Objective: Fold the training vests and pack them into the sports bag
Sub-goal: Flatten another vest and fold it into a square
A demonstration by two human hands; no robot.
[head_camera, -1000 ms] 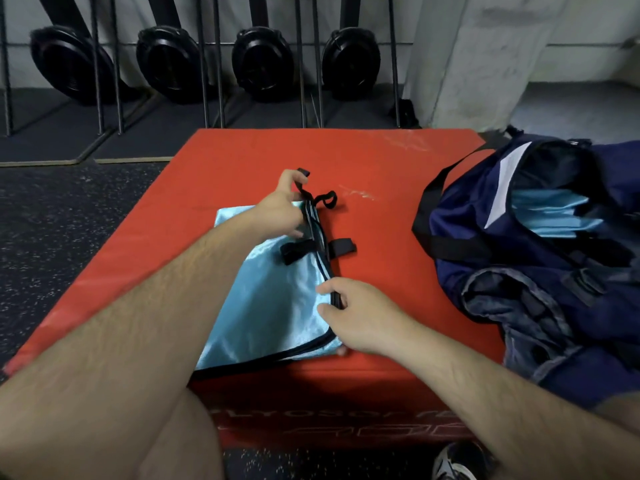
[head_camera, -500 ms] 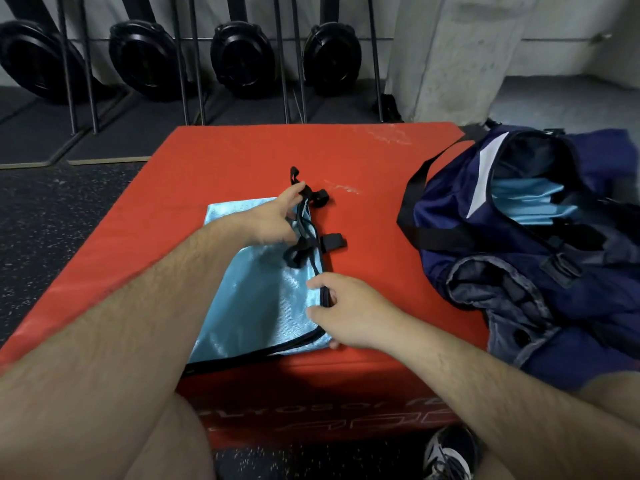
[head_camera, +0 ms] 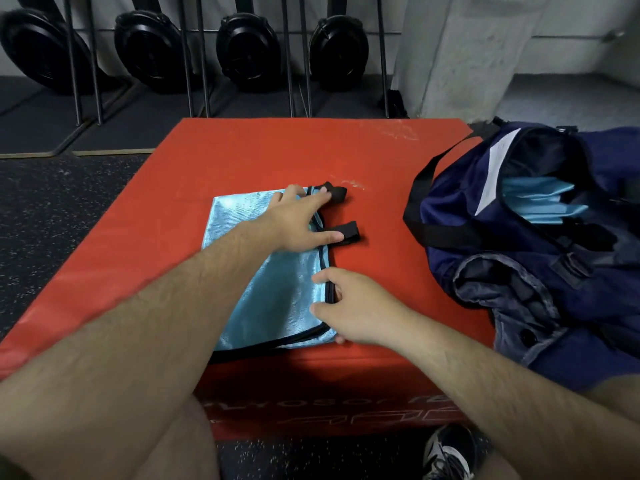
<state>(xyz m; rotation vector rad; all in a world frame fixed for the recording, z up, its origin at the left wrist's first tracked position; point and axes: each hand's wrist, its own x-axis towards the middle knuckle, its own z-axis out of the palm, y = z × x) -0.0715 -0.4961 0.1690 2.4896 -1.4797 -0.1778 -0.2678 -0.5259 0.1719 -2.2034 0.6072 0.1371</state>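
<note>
Light-blue training vest [head_camera: 266, 271] lies folded on the red padded box [head_camera: 242, 157], near its front edge. Left hand [head_camera: 298, 220] presses flat on its far right corner, fingers straight; right hand [head_camera: 353, 306] pinches the black-trimmed right edge. Navy sports bag [head_camera: 485, 220] sits open alongside, folded vests [head_camera: 540, 202] inside.

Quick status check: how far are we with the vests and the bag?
Done: folded blue vests already sit inside the open bag. In hand: one more vest lies folded on the red mat; the left hand presses flat on its far corner by the black straps, the right hand pinches its near trimmed edge. Left: finish this fold and put it in the bag. No other loose vests show.
</note>
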